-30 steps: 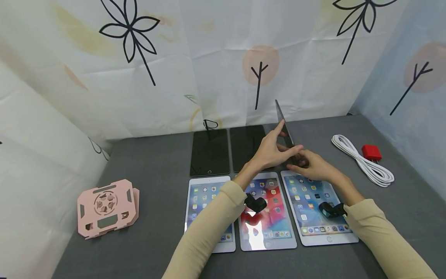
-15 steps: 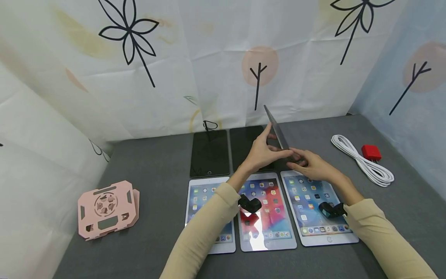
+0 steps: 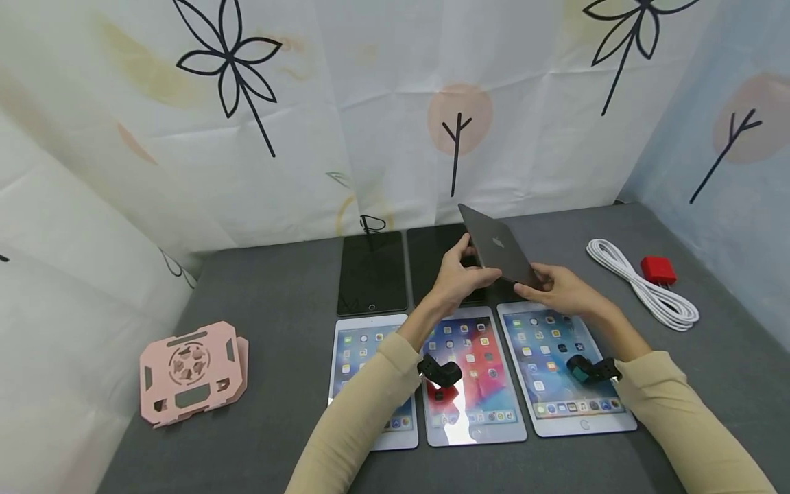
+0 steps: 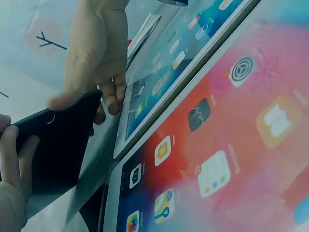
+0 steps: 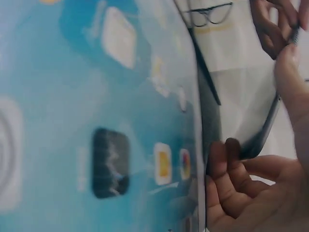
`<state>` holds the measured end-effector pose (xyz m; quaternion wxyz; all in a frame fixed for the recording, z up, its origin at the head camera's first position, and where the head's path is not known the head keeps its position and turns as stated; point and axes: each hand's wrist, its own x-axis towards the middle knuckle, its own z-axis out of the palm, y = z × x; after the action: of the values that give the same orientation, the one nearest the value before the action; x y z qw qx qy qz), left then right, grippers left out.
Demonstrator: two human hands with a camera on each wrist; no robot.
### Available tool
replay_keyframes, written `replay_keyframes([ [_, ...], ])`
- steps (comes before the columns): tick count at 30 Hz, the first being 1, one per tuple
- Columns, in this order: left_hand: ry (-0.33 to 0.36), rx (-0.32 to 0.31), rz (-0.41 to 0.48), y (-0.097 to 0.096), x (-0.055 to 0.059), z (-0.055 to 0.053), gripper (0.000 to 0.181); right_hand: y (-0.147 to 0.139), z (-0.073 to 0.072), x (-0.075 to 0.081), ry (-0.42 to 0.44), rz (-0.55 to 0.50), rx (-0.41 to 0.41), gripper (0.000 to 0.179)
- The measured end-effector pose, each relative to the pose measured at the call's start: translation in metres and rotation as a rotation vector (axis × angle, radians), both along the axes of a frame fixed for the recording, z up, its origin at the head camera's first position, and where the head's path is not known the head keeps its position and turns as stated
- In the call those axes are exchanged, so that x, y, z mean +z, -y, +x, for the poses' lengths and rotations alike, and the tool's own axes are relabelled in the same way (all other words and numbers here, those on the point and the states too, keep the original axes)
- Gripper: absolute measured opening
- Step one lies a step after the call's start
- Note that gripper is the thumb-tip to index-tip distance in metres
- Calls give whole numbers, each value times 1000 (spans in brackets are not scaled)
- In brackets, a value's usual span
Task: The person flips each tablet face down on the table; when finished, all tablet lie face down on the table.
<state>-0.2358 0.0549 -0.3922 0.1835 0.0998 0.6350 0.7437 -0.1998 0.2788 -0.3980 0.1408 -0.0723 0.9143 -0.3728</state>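
Note:
A dark grey tablet (image 3: 498, 243) with a logo on its back is held tilted above the table, its back facing me. My left hand (image 3: 459, 273) grips its left end, thumb along the near edge. At its right end, my right hand (image 3: 564, 293) pinches the near corner; in the left wrist view that thumb lies along the tablet's (image 4: 55, 150) upper edge. The screen side reflects the pale backdrop in the right wrist view. Flat beneath and to the left are two black-screened tablets, one (image 3: 372, 274) fully visible and one (image 3: 428, 250) partly covered by my left hand.
Three white-framed tablets with lit screens lie in a front row: left (image 3: 370, 343), middle (image 3: 494, 384) and right (image 3: 549, 357). A pink vented stand (image 3: 188, 374) is at the left. A coiled white cable (image 3: 642, 285) and a red charger plug (image 3: 658, 269) sit at the right.
The held tablet has turned from nearly edge-on to showing its back, and its top end has lowered leftward. My left hand has shifted left and slightly down with it; my right hand moved little.

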Motion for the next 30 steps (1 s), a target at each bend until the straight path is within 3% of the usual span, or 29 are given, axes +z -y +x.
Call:
replay_keyframes([
  [6, 50, -14, 40, -1, -9, -2, 97, -11, 1, 4, 61, -99, -107, 94],
  [12, 34, -65, -94, -4, -21, -2, 97, -17, 1, 0, 15, -134, -167, 89],
  [19, -101, -93, -333, -8, -27, 1, 105, -25, -2, -5, 19, -52, -146, 100],
  [25, -316, -62, -575, -10, -29, -2, 84, -26, -3, -7, 29, 28, -156, 108],
  [30, -391, -35, -700, -9, -31, -6, 87, -23, -7, -12, -11, 93, -178, 108],
])
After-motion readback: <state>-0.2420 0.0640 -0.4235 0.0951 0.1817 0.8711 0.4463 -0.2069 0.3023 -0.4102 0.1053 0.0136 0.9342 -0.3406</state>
